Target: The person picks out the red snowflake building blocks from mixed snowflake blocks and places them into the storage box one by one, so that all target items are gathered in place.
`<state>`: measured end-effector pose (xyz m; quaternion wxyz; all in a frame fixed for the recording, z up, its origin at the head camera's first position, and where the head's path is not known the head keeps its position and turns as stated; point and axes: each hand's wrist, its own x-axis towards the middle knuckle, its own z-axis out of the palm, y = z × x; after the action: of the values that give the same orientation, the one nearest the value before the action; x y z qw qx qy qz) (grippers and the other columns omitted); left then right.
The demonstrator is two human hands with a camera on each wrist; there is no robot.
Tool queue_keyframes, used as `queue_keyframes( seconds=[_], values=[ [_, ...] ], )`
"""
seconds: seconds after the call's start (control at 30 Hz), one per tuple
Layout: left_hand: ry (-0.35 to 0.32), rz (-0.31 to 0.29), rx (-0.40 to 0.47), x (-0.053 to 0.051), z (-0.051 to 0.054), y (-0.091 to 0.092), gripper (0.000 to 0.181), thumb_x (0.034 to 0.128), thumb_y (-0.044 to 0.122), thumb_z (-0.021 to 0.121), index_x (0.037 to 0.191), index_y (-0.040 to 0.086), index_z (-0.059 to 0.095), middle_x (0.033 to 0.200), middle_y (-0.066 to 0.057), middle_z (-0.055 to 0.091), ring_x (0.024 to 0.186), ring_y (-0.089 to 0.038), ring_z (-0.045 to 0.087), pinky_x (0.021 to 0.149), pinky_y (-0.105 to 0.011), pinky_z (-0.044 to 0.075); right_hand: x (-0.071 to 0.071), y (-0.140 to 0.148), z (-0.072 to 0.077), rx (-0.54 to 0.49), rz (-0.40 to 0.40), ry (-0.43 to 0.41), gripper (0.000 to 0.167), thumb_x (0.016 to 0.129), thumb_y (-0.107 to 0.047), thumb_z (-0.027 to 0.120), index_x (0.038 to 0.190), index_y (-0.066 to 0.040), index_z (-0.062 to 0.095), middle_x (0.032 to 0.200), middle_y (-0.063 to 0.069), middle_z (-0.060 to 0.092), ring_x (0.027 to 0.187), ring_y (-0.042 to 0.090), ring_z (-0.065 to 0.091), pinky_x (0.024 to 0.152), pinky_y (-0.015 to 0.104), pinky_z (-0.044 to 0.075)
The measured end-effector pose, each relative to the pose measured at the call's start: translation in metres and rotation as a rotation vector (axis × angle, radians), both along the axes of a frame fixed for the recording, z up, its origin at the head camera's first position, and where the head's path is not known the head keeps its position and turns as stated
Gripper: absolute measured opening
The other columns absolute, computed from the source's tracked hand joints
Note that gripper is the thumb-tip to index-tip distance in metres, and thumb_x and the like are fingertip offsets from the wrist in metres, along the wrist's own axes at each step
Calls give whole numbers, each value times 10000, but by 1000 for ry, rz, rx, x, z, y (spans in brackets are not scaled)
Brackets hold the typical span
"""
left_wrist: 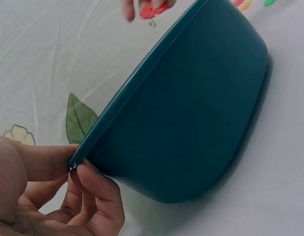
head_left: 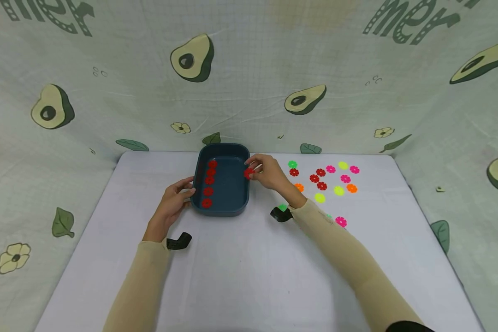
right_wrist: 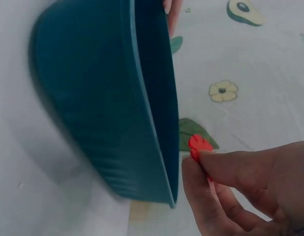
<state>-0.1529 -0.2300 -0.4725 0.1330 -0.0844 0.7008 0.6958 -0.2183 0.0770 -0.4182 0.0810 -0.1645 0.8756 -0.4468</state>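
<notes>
A dark blue rectangular tub stands on the white-covered table, with several red flower-shaped discs in a column along the left of its floor. My left hand pinches the tub's left rim between thumb and fingers, as the left wrist view shows up close. Over the right rim, my right hand holds one red flower-shaped disc between thumb and forefinger. In the right wrist view that disc is just outside the tub's opening, partly covered by the fingertips.
To the right of the tub lie loose flower-shaped discs: dark red, pink, yellow, orange and green. The right forearm passes over some of them. An avocado-print cloth hangs behind the table.
</notes>
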Motion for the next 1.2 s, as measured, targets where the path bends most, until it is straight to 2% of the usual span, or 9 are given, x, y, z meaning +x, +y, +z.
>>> queue_keyframes(
  seconds=[0.3, 0.53, 0.83, 1.2],
  values=[
    [-1, 1, -8, 0, 0, -1, 548, 1106, 52, 527, 1633, 32, 375, 1258, -45, 440, 907, -82, 483, 696, -239, 453, -12, -34, 0, -21, 24, -14, 351, 917, 93, 756, 1260, 41, 702, 1158, 211, 710, 1001, 347, 699, 880, 395, 589],
    [6, 7, -2, 1, 0, -1, 545, 1102, 41, 532, 1624, 12, 380, 1241, -38, 445, 905, -72, 494, 702, -244, 462, -20, -58, -3, 15, 31, -8, 340, 904, 90, 758, 1236, 25, 722, 1146, 194, 724, 1013, 323, 702, 874, 393, 581],
    [13, 25, 12, -1, -3, 1, 533, 1094, 20, 537, 1610, 4, 405, 1224, -33, 457, 925, -71, 513, 700, -233, 470, -36, -80, -4, 74, -24, -60, 380, 868, 87, 765, 1233, -20, 748, 1103, 149, 746, 1030, 307, 683, 854, 400, 562],
    [21, 40, 11, -1, -5, 1, 533, 1083, 1, 547, 1600, 0, 421, 1211, -33, 471, 895, -76, 524, 685, -232, 483, -54, -96, -17, 144, -119, -154, 354, 913, 97, 711, 1231, -56, 741, 1119, 137, 727, 936, 285, 682, 753, 352, 534]
  ],
)
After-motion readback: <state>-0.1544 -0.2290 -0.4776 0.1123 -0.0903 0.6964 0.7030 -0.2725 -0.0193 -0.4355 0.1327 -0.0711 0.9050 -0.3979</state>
